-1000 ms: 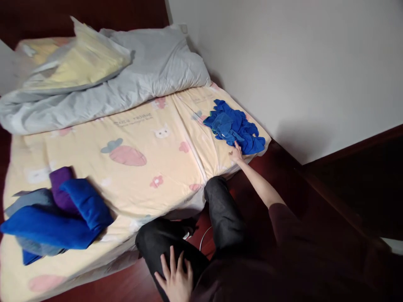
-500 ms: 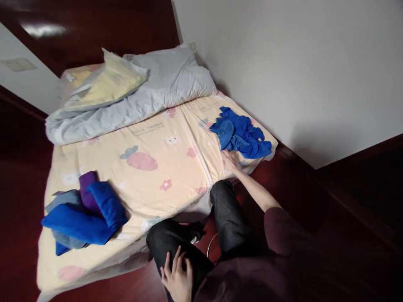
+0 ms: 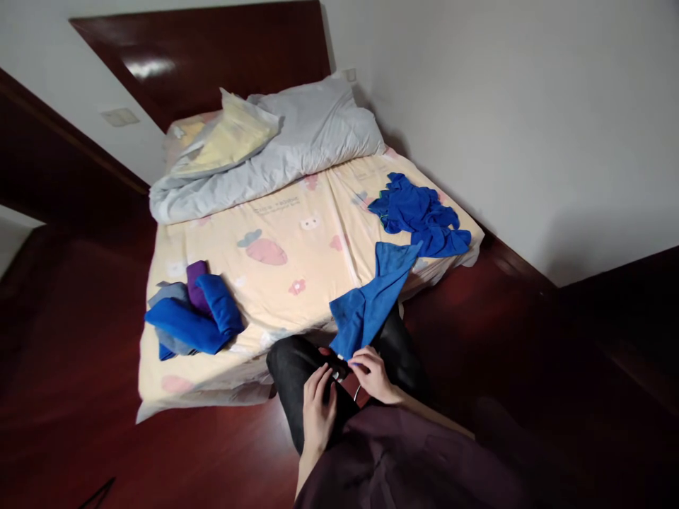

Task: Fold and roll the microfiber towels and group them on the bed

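Note:
A blue cloth stretches from the bed's front edge toward my lap, twisted narrow in its middle. My right hand is closed on its near corner, above my right thigh. My left hand is open over my left knee, fingers slightly curled and apart, close to the cloth but not touching it. Beyond the cloth, at the right of the bed, lies a crumpled blue heap of fabric. At the left front of the bed is a stack of folded cloths in blue, grey and purple.
The bed has a cream sheet with strawberry prints. A grey quilt and a pale yellow item in clear plastic lie at its head, below a dark wooden headboard. A white wall runs along the right.
My right hand has drawn one blue cloth from the heap toward my lap. My left hand has lifted from my thigh toward it. The camera view has shifted, showing more to the left.

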The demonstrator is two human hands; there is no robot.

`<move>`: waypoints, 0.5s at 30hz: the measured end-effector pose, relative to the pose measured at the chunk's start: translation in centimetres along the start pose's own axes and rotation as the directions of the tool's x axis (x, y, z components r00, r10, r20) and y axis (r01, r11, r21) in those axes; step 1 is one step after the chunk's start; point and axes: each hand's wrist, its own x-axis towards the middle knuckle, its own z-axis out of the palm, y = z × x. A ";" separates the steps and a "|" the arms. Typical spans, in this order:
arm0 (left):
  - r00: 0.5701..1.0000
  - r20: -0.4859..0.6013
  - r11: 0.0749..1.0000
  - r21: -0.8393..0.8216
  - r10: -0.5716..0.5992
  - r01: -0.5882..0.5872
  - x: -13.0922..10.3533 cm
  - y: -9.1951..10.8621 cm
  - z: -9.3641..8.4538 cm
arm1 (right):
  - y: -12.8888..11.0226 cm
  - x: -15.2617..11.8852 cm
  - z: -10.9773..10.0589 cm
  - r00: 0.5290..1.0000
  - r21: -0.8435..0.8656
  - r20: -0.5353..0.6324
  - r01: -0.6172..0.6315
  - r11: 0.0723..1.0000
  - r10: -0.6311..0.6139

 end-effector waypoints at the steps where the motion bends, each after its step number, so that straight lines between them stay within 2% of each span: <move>1: 0.999 0.022 0.999 -0.023 0.047 -0.046 0.2 0.7 0.3 | -0.5 -1.0 -0.1 0.998 0.016 0.067 0.003 1.000 -0.004; 3: 0.989 0.082 0.991 -0.057 0.124 -0.119 0.6 1.6 1.1 | -1.2 -2.0 -0.6 0.983 0.027 0.186 -0.007 1.000 0.002; 5: 0.978 0.143 0.987 -0.060 0.154 -0.147 0.8 2.0 1.7 | -1.5 -1.9 -1.3 0.967 0.008 0.252 -0.038 0.999 0.035; 7: 0.976 0.167 0.990 -0.041 0.139 -0.134 0.8 2.0 1.9 | -1.5 -1.3 -1.8 0.960 -0.018 0.276 -0.049 0.999 0.052; 9: 0.979 0.169 0.993 -0.033 0.116 -0.112 0.8 2.0 1.5 | -1.5 -0.7 -2.0 0.955 -0.018 0.297 -0.008 1.000 0.013; 12: 0.983 0.168 0.996 -0.063 0.075 -0.065 0.6 1.8 0.7 | -1.9 -0.2 -1.4 0.951 -0.014 0.307 0.047 0.999 -0.040; 15: 0.986 0.163 0.995 -0.103 0.030 -0.013 0.4 1.5 0.0 | -2.5 0.1 -0.6 0.945 -0.029 0.326 0.045 0.999 -0.034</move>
